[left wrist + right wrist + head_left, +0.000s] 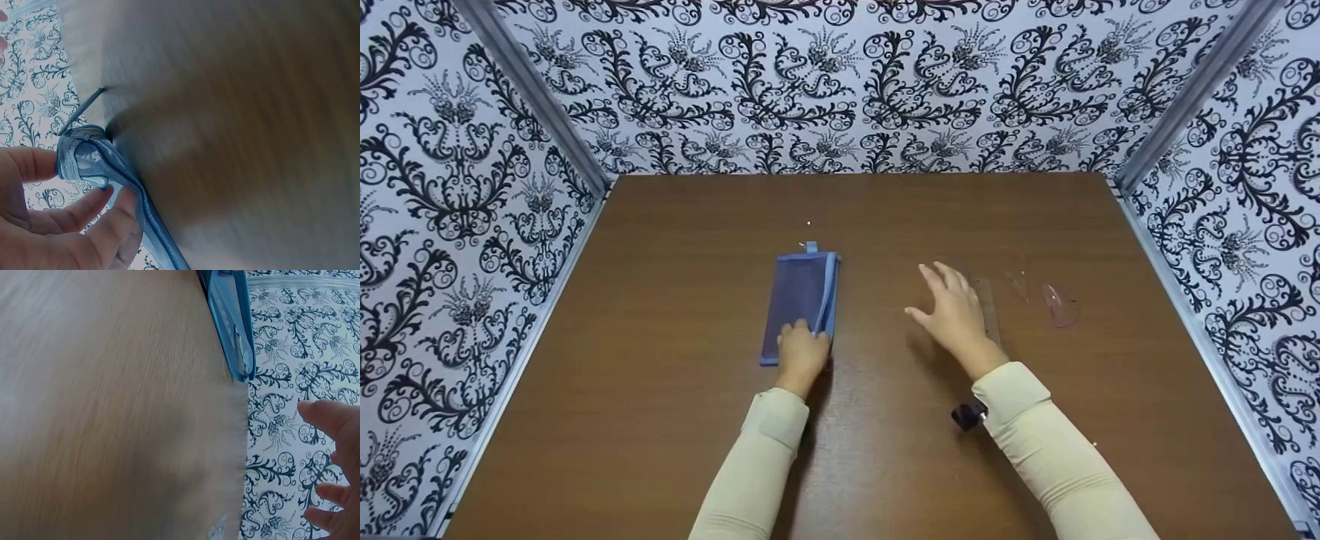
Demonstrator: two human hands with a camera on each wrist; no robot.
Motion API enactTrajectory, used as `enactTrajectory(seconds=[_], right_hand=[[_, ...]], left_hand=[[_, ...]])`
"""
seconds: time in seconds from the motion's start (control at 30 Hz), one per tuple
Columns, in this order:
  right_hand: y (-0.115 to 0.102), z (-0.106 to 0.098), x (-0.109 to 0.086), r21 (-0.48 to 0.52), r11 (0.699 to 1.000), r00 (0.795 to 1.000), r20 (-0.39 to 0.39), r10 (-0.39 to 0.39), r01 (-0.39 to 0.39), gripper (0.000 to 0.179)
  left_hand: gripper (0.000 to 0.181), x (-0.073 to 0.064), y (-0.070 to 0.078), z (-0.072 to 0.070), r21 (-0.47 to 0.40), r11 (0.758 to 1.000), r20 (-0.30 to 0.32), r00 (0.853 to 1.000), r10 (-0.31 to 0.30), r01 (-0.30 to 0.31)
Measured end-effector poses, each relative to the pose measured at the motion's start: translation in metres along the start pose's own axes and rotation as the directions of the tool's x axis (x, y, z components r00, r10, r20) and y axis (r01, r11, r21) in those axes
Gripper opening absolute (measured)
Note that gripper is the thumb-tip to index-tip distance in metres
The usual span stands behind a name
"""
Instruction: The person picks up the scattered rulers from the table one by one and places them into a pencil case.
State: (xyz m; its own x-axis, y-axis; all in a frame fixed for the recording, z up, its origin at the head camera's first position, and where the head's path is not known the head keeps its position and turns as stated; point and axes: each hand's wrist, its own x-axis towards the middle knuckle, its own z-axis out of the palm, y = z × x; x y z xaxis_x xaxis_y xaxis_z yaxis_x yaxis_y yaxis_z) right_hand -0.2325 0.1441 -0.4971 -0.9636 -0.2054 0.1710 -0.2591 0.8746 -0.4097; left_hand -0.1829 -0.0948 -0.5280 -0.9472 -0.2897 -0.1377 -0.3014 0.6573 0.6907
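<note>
A blue mesh zip pouch (796, 289) lies lengthwise on the brown table, its long zippered side facing right. My left hand (802, 354) holds the pouch by its near end, thumb and fingers about the edge. The pouch's mouth (239, 332) gapes along the zipper in the right wrist view. My right hand (955, 311) is held over the table to the right of the pouch, fingers spread and nothing in them. Partly hidden behind that hand is a clear ruler (988, 309).
To the right of the ruler lie a clear triangular piece (1018, 285), perhaps a set square, and a clear pinkish protractor (1059, 304). White panels with black scrollwork (825, 90) stand around the table's back and sides. A black device (967, 415) is at my right wrist.
</note>
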Motion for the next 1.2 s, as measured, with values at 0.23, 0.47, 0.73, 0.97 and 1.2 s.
enactTrajectory(seconds=[0.23, 0.47, 0.73, 0.97, 1.2], right_hand=[[0.008, -0.005, -0.004, -0.015, 0.999, 1.000, 0.005, 0.030, -0.029, 0.077], [0.018, -0.010, -0.010, 0.002, 0.998, 0.998, 0.013, 0.060, -0.060, 0.079], [0.028, -0.015, -0.016, 0.015, 0.995, 0.995, 0.028, 0.095, -0.095, 0.078], [0.039, -0.016, -0.022, 0.023, 0.991, 0.991, 0.030, 0.131, -0.132, 0.079], [0.050, -0.013, -0.027, 0.022, 0.987, 0.987, 0.036, 0.159, -0.160, 0.080]], left_hand=[[0.044, 0.002, -0.001, 0.000, 0.008, 1.000, 0.003, 1.000, 0.001, -0.001], [0.046, 0.001, -0.002, 0.000, 0.019, 1.000, 0.018, 1.000, 0.003, -0.003], [0.040, 0.002, 0.000, 0.001, 0.037, 0.999, -0.006, 1.000, 0.024, -0.024], [0.039, 0.002, 0.000, 0.002, 0.034, 0.999, -0.009, 1.000, 0.029, -0.029], [0.045, 0.002, -0.002, 0.000, 0.031, 0.999, 0.018, 1.000, 0.015, -0.016]])
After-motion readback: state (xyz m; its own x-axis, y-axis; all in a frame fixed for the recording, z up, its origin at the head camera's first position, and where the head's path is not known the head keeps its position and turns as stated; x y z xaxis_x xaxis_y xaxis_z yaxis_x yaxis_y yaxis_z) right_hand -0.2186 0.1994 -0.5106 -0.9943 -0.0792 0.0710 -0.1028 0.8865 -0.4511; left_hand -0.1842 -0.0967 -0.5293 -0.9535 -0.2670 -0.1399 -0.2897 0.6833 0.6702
